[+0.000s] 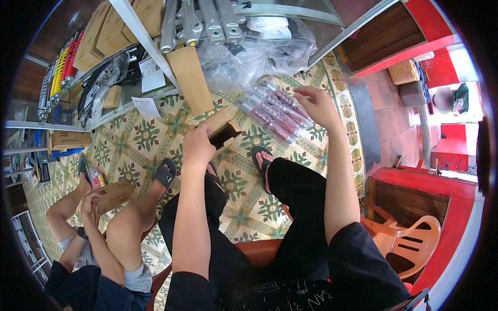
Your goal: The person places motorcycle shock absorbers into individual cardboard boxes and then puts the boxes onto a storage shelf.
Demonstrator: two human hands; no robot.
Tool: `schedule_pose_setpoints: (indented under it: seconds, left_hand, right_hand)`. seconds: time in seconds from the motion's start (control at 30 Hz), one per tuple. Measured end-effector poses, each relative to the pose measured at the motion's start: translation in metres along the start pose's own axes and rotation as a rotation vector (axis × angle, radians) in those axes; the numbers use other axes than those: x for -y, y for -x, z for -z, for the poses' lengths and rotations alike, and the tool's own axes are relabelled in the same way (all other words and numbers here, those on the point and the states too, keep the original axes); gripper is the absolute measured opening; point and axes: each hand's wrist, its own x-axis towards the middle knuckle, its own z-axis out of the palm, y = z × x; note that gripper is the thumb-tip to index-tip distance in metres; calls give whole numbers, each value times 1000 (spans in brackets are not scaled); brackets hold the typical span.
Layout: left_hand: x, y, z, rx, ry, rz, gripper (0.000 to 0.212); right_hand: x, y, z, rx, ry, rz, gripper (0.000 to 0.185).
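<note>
My left hand (197, 144) grips the edge of an open cardboard box (221, 116), whose dark inside faces me. Several shock absorbers with red coil springs (272, 110), wrapped in clear plastic, lie side by side on the patterned tile floor. Over their upper right end hovers my right hand (317, 105), fingers slightly bent and apart; whether it touches the plastic cannot be told. A long cardboard piece (190, 79) lies beyond the box, leaning toward the cabinet edge.
Silver fork tubes (212, 23) and clear plastic bags (249, 58) lie ahead by a metal-framed cabinet (149, 42). A printed paper (146, 107) lies near its edge. At left, a seated co-worker's hands (91, 204) hold another cardboard box (114, 196). An orange plastic chair (412, 241) stands at right.
</note>
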Motion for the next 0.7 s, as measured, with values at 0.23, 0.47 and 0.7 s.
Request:
schedule_pose_setpoints:
  seconds: [0.23, 0.47, 0.7]
  left_hand:
    - [3, -1, 4, 68, -23, 123, 47]
    - [-17, 7, 12, 64, -6, 159, 41]
    - [-19, 13, 9, 37, -66, 162, 41]
  right_hand:
    - [-120, -34, -43, 376, 249, -10, 52]
    - [-264, -12, -134, 443, 511, 69, 73]
    - [-340, 9, -198, 225, 552, 35, 89]
